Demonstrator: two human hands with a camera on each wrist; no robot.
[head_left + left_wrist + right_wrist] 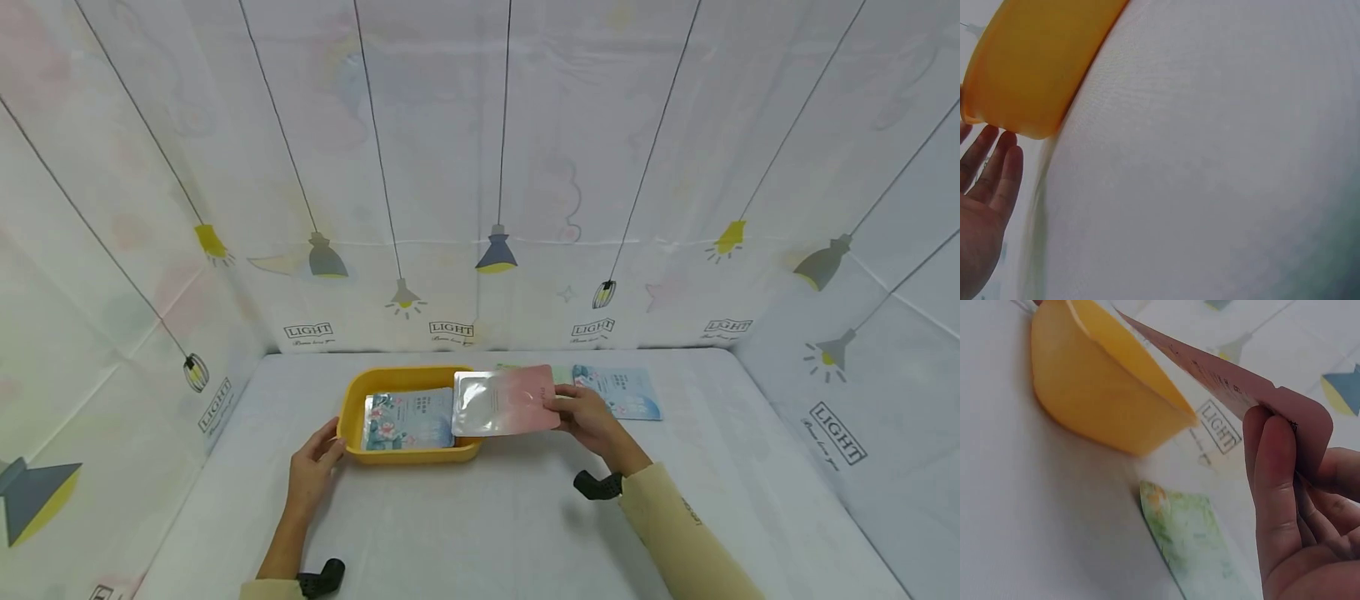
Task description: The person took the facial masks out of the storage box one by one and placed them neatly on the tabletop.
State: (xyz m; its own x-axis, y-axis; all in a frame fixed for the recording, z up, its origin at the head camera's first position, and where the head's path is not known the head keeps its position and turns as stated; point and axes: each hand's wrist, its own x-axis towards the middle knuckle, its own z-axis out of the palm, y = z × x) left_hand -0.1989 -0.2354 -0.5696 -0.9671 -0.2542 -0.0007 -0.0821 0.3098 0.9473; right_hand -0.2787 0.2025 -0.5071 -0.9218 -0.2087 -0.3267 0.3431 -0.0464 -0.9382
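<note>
My right hand (588,419) pinches the right end of a pink and silver sheet mask packet (510,402) between thumb and fingers. The packet is held over the right end of a yellow plastic basin (408,457), hiding part of its rim. Inside the basin lies a blue floral packet (411,421). In the right wrist view the pink packet (1235,384) slants up toward the basin (1091,381). My left hand (313,471) is at the basin's left end; in the left wrist view its straight fingers (1007,169) touch below the rim, thumb hidden.
Behind my right hand, a second blue floral packet (630,393) lies on the white-covered table (480,533). Beside it a green packet (561,375) is mostly covered from sight by the pink one. A curtain printed with lamps (420,167) closes off the back and sides.
</note>
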